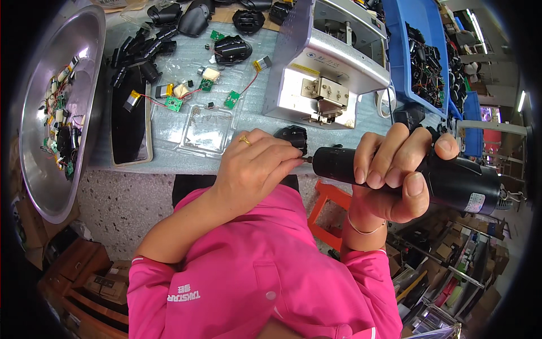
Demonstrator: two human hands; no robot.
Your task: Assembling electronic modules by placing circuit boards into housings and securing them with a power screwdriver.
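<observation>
Head view: my two hands meet in front of my chest, near the edge of the table [164, 141], each at one end of a single line of work. My right hand [395, 172] is closed around a black power screwdriver [333, 163], which lies roughly level across the palm with its rear end to the right, dipping slightly. The right forearm rises from below with the wrist turned so that the palm faces upward; the fingers curl over the far side of the barrel, their nails toward me, and the thumb folds up against the near side. A thin bracelet [367, 230] circles this wrist. The bit [307, 160] points left, to the fingertips of my left hand [254, 164]. That forearm slants up and inward from a bent elbow, the back of the hand uppermost, a ring [244, 140] on one finger. Its thumb and forefinger are closed in a pinch at the bit's end; whether they grip the bit itself or something small at its tip, I cannot tell. Just beyond the pinch is a black ribbed part [293, 135]; contact with my fingers is hidden. Farther off stand a metal press-like machine [327, 70] and, at its left, small green circuit boards [174, 104] wired to batteries.
</observation>
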